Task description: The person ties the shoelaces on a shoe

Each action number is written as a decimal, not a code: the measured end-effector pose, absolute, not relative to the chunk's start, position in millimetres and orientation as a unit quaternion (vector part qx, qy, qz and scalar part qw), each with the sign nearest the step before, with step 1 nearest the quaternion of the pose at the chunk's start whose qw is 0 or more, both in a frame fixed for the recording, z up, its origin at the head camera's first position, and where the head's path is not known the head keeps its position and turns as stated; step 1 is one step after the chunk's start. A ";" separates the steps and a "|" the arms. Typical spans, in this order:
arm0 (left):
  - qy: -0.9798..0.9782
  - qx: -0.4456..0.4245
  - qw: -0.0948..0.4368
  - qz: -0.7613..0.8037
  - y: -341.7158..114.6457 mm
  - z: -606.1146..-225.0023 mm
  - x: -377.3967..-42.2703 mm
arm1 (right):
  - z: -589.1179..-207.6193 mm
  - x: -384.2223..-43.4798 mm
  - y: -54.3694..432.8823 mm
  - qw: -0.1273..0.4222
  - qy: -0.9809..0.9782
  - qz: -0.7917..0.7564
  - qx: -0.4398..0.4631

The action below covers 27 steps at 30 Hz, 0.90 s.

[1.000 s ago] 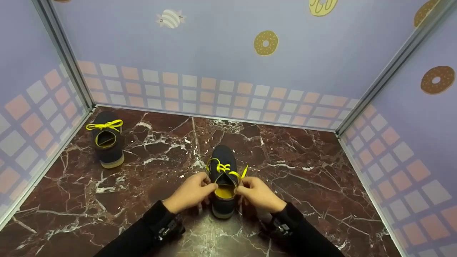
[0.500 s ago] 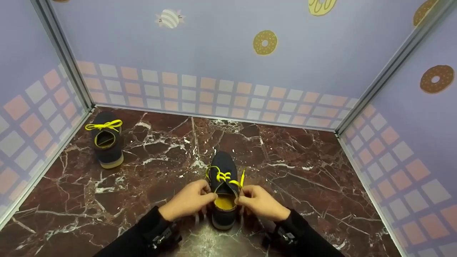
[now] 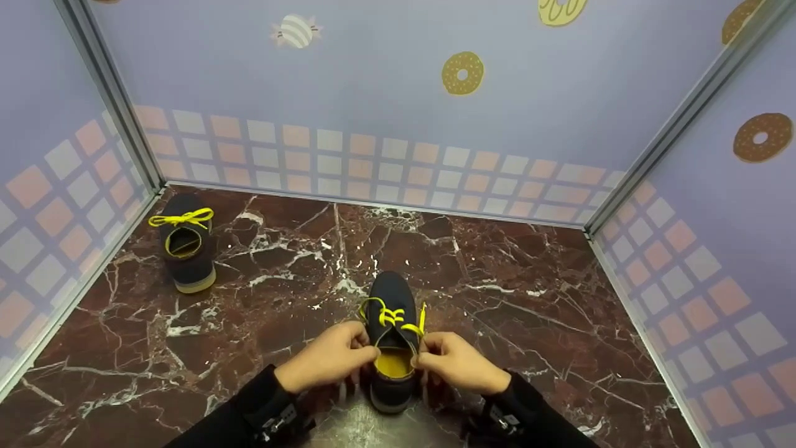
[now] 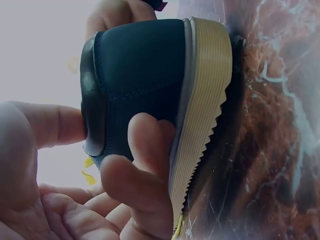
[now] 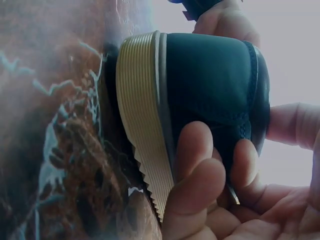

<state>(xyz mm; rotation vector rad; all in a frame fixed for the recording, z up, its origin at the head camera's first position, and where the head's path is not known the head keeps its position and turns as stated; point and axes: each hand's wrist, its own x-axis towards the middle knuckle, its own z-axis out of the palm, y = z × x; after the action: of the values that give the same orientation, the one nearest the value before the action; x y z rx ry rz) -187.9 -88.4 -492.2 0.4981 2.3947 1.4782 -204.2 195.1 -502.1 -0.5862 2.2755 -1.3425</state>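
Note:
A dark shoe (image 3: 390,289) with yellow laces and a yellow insole points away from me, low in the middle of the head view. My left hand (image 3: 333,356) grips the left side of its collar, the thumb at the rim and curled fingers along the outer side. On the opposite side my right hand (image 3: 461,361) pinches the collar the same way. The yellow lace (image 3: 392,315) crosses the tongue, with loose ends hanging to both sides. Both wrist views show the heel (image 4: 142,57) and its ribbed cream sole (image 5: 140,90) close over the marble surface.
A matching dark shoe (image 3: 189,267), its yellow lace tied in a bow (image 3: 181,218), stands at the far left near the corner. Lilac panels (image 3: 385,74) printed with sweets and checks wall in the reddish marble surface (image 3: 528,336) at the back and both sides.
Both hands have drawn the shoe a short way toward me, keeping their hold on its collar. The other shoe has stayed in place.

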 end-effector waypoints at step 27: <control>0.839 0.188 0.165 0.484 -92.6 -484.8 -182.6 | -496.2 -206.8 204.5 0.274 0.795 -0.476 -0.259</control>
<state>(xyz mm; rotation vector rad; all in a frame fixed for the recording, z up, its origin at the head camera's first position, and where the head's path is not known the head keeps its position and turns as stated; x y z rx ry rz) -182.6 -92.6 -484.8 0.5351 2.3905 1.3783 -206.8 204.5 -496.2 -0.6979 2.1375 -1.2802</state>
